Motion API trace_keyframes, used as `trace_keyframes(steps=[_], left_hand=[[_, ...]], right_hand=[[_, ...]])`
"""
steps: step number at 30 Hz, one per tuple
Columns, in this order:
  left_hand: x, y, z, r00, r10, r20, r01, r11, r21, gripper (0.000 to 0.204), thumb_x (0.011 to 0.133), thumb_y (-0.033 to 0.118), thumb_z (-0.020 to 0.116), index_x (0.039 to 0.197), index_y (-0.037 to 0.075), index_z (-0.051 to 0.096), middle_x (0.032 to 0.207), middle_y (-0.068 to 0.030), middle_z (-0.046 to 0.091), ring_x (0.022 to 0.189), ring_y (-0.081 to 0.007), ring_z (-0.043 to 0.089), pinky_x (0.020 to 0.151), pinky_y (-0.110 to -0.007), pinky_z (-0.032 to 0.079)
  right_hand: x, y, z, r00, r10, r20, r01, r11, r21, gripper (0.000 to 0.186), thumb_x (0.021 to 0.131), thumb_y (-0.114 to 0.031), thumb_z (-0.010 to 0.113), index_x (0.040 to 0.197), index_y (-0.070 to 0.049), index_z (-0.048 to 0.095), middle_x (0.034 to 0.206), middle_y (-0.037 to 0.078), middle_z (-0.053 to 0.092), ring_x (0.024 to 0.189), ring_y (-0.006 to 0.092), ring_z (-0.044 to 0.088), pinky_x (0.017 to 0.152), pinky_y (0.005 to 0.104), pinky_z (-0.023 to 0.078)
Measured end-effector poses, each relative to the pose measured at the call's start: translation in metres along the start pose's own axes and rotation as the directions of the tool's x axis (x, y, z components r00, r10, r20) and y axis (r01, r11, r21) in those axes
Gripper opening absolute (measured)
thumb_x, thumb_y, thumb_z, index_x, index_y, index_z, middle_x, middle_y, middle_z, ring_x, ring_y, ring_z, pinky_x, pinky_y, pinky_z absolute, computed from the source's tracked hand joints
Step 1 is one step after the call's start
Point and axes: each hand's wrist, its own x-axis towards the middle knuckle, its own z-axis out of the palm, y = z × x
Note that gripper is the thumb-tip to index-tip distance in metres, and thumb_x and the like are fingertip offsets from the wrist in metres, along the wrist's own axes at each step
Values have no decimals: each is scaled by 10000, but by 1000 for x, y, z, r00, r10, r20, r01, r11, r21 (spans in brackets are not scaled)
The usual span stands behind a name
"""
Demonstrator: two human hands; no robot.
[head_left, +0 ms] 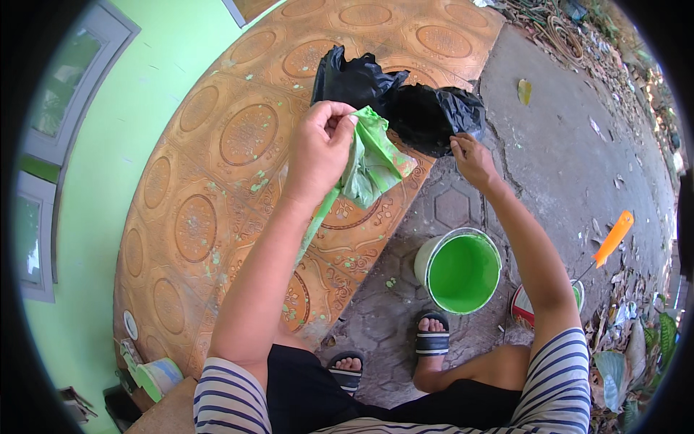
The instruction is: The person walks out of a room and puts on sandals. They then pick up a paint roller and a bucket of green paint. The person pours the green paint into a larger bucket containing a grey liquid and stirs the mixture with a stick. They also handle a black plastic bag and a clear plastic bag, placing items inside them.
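My left hand (325,148) pinches a crumpled, green-stained cloth or plastic piece (376,163) at its top, and a long strip of it hangs down behind my left forearm. My right hand (470,155) grips the lower right edge of a spread-out, torn black plastic bag (434,112), which lies crumpled beyond the green piece over the edge of the orange tiles (246,137). Below my hands, a white bucket (459,271) with green paint inside stands on the grey paving, just left of my right forearm.
A paint can (522,306) is partly hidden by my right arm, with an orange-handled tool (613,239) over it. More containers (155,380) sit at lower left by the green wall (87,202). Leaves and debris (549,32) line the grey paving's right side.
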Motion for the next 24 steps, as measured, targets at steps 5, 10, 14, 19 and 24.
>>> trace_keyframes(steps=[5, 10, 14, 19, 24], left_hand=[[-4, 30, -36, 1000, -11, -23, 10, 999, -42, 154, 934, 101, 617, 1045, -5, 618, 885, -12, 642, 749, -73, 594, 705, -212, 485], [-14, 50, -54, 998, 21, -51, -23, 998, -52, 159, 932, 94, 616, 1051, -11, 615, 883, -18, 642, 753, -79, 595, 712, -220, 484], [-24, 65, -70, 997, 5, -76, -11, 997, -73, 147, 931, 89, 613, 1042, -8, 621, 879, -14, 642, 755, -81, 594, 709, -220, 481], [-43, 72, -84, 998, 23, -62, -26, 999, -46, 123, 934, 84, 602, 1019, -1, 626, 871, -12, 641, 757, -82, 591, 705, -219, 481], [-55, 65, -92, 997, 26, -66, -29, 998, -46, 115, 936, 93, 606, 1008, 4, 624, 876, -12, 645, 750, -79, 590, 699, -224, 487]], right_hand=[[-16, -40, -32, 996, 49, 79, -50, 999, 12, 320, 963, -251, 511, 1036, 8, 685, 1109, 152, 640, 1002, 360, 616, 877, 396, 484], [-37, -64, -80, 962, -27, 271, 19, 999, 31, 318, 956, -240, 512, 1010, 15, 694, 1053, 140, 654, 949, 322, 636, 851, 377, 492], [-43, -82, -79, 945, -149, 293, 90, 975, 204, 299, 965, -200, 504, 1021, 21, 697, 1023, 132, 677, 947, 246, 650, 837, 342, 506], [-46, -111, -47, 894, -19, 449, -255, 801, 541, 335, 1007, -229, 480, 1107, 32, 667, 1110, 109, 657, 976, 185, 633, 888, 317, 515], [-53, -129, -7, 851, -35, 524, -381, 644, 663, 344, 1000, -266, 515, 1140, 19, 645, 1137, 112, 651, 1029, 177, 621, 936, 329, 501]])
